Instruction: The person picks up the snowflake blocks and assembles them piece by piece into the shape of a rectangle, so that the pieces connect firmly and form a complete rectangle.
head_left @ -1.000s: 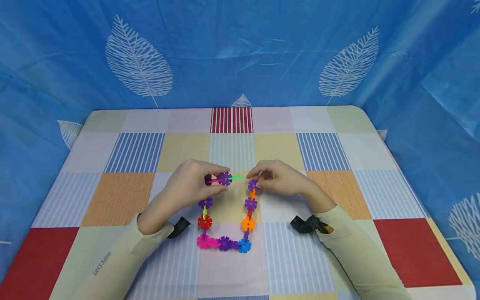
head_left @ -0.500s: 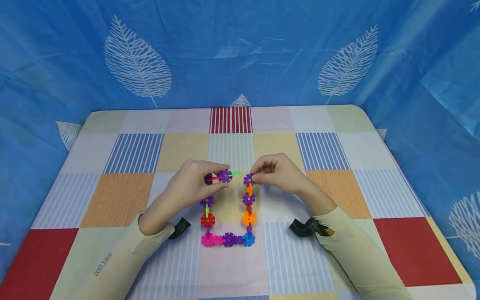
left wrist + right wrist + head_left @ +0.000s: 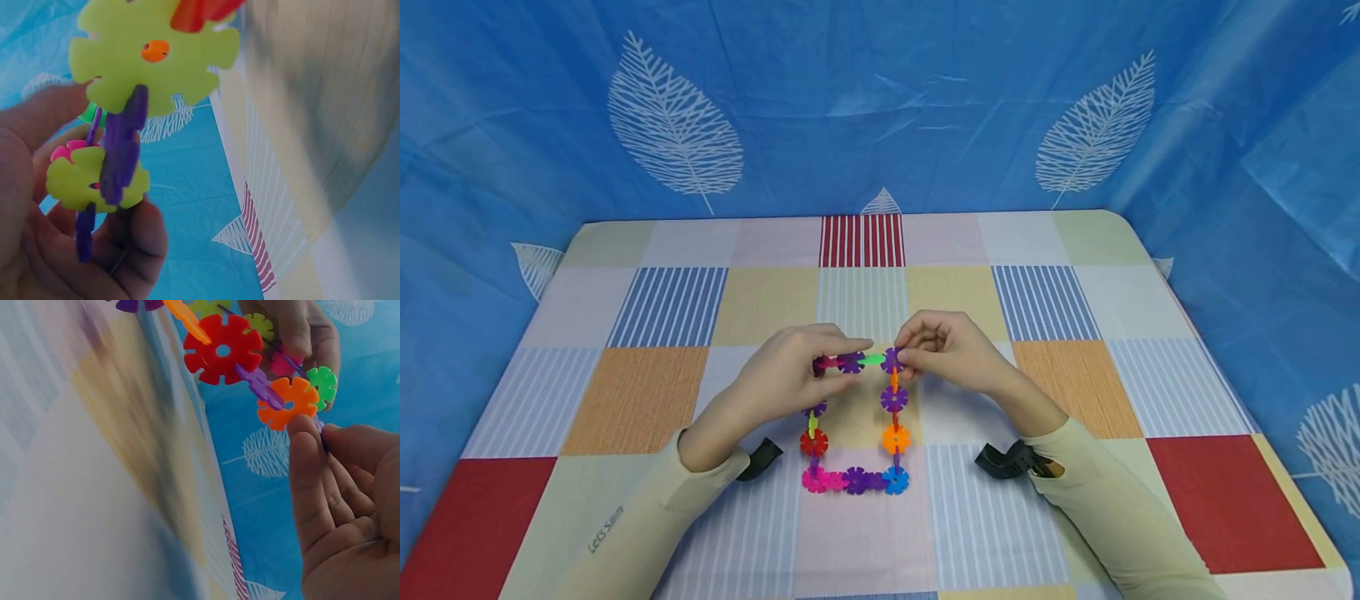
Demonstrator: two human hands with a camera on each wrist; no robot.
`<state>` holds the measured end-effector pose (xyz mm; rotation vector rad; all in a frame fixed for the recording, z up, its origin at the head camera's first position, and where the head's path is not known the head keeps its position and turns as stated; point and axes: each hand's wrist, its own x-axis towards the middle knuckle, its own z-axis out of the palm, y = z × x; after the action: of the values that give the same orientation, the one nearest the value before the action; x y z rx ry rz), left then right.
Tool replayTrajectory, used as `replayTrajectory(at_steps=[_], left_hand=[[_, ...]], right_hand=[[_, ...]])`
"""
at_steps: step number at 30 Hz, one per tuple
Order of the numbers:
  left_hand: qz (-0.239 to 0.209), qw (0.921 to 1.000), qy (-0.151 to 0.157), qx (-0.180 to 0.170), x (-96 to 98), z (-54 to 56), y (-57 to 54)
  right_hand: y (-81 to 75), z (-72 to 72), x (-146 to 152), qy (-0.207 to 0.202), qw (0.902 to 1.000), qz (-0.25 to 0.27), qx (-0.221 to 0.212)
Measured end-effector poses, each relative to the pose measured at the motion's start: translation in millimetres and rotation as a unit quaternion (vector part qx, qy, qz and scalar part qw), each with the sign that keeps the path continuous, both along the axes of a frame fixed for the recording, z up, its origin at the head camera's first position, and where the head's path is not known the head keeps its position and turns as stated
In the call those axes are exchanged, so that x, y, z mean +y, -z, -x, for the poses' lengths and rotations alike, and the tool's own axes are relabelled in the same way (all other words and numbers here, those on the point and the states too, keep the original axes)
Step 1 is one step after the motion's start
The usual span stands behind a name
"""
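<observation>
Notched plastic snowflake discs are linked into a roughly square loop, its near side crossed by pink, purple and blue discs (image 3: 895,480). My left hand (image 3: 790,367) grips the far left corner, thumb and fingers around a purple disc (image 3: 851,362). My right hand (image 3: 955,350) pinches another purple disc (image 3: 892,360) at the far right corner. Between them, a green disc (image 3: 872,360) spans the gap and meets the right-hand disc. In the left wrist view a yellow-green disc (image 3: 112,56) looms close. The right wrist view shows an orange disc (image 3: 270,412) beside the right fingertips.
A patchwork-patterned cloth (image 3: 1045,517) covers the table. Blue curtain (image 3: 880,100) with white leaf prints hangs behind and at both sides. Black straps (image 3: 760,459) show at both sleeve cuffs.
The right hand has moved the right side of the chain slightly left, bringing its purple end disc up against the green disc. The left hand has stayed nearly in place, its grip shifting slightly.
</observation>
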<state>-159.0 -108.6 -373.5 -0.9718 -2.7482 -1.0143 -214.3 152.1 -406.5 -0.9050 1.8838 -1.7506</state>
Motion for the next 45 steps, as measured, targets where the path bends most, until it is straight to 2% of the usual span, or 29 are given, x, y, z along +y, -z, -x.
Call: replayTrajectory(at_steps=[7,12,25,30,37,42,45], left_hand=[[-0.033,0.9992,0.012,0.022,-0.4,-0.3,0.0],[-0.029,0.999,0.009,0.033,-0.6,-0.6,0.3],[-0.018,0.9986,0.004,0.05,-1.2,-0.2,1.9],[-0.044,0.9983,0.009,0.037,-0.6,0.2,1.4],[-0.068,0.9974,0.024,-0.002,-2.2,1.1,0.3],[-0.07,0.997,0.032,-0.013,-3.2,2.4,-1.2],[-0.072,0.9966,0.036,-0.02,-3.3,2.9,-2.1]], right_hand=[[1.3,-3.3,-2.7,0.001,0.9995,0.03,0.003],[2.3,-2.3,-2.1,0.01,0.999,0.032,0.029],[6.0,-0.1,-1.6,0.004,0.9968,0.06,0.052],[3.5,-2.1,-2.6,0.0,0.9973,0.055,0.049],[4.9,-2.5,-2.4,-0.002,0.9972,0.063,0.04],[6.4,-1.8,-2.1,0.0,0.9961,0.074,0.049],[7.4,-1.4,-2.6,-0.013,0.995,0.087,0.047]])
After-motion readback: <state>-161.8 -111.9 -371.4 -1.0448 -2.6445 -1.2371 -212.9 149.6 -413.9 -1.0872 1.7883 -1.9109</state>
